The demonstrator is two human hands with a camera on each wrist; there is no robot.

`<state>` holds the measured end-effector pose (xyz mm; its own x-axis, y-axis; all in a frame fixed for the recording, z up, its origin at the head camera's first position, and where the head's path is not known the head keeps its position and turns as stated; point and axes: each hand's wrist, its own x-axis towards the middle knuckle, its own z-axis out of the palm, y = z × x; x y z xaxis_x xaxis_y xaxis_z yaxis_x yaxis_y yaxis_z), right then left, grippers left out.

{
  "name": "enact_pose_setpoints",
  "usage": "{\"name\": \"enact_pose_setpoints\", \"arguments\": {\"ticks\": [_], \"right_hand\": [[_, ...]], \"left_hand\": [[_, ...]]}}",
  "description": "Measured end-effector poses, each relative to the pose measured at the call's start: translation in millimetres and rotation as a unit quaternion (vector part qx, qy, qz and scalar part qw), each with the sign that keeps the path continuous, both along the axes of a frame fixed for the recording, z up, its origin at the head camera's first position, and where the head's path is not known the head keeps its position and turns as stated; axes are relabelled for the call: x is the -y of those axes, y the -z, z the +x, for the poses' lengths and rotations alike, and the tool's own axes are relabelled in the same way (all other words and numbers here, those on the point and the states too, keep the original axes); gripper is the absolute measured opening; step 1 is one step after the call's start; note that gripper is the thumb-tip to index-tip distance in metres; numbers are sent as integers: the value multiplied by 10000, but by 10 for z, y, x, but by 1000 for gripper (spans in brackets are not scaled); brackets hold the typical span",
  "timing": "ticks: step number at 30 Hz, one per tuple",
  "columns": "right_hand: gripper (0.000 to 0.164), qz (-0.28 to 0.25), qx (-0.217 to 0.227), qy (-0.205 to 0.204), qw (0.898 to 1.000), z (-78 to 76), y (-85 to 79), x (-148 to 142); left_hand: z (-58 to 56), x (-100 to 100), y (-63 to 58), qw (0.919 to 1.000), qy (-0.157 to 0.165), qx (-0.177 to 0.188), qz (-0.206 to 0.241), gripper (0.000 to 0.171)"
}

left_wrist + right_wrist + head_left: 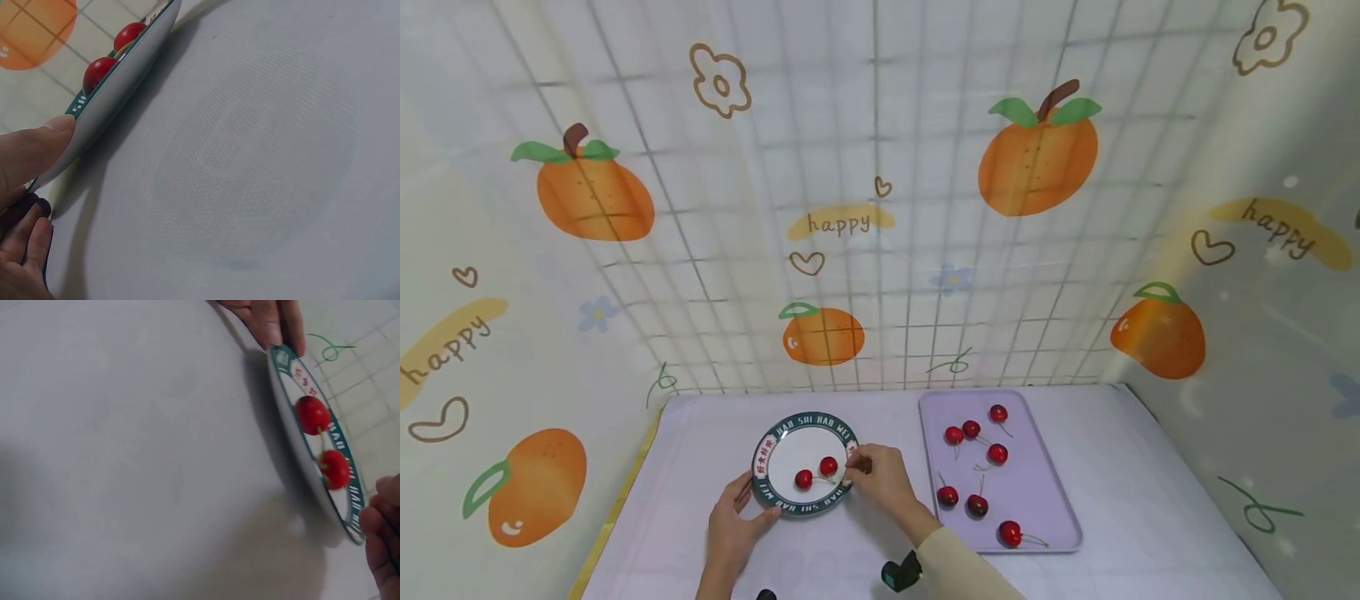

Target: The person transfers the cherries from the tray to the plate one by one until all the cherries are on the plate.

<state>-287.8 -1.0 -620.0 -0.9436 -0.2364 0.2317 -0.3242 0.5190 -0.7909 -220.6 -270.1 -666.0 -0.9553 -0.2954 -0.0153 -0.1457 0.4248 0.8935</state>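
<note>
A white plate (808, 450) with a dark green lettered rim rests on the table, with two red cherries (828, 466) and their thin stems lying on it. My left hand (733, 525) holds the plate's lower-left edge. In the left wrist view the thumb (59, 124) lies on the rim, and the other fingers are below, partly hidden. My right hand (883, 479) hovers at the plate's right rim, close to the cherry stems. Its fingers (373, 520) are loosely bent in the right wrist view, and no cherry shows between them.
Right of the plate stands a shallow lilac tray (1045, 492) bearing several cherries (997, 454) with stems. A white cloth covers the table (1150, 500). Behind it and at both sides hang curtains (917, 275) printed with oranges. A black wrist camera (901, 572) shows beside the right sleeve.
</note>
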Motion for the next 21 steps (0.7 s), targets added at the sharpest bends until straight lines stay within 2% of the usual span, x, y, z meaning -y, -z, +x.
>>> {"name": "enact_pose_setpoints", "arguments": {"ticks": [7,13,21], "right_hand": [[11,22,-244,249,9994,-44,-173,-239],[11,-46,-313,550,9980,-60,-256,-502],[10,-83,-543,822,9951,-37,-321,-859]], "left_hand": [[7,-22,-54,10000,25,-29,-64,92],[42,-26,-88,10000,69,-25,-27,91],[18,-3,22,9998,86,153,52,93]]}}
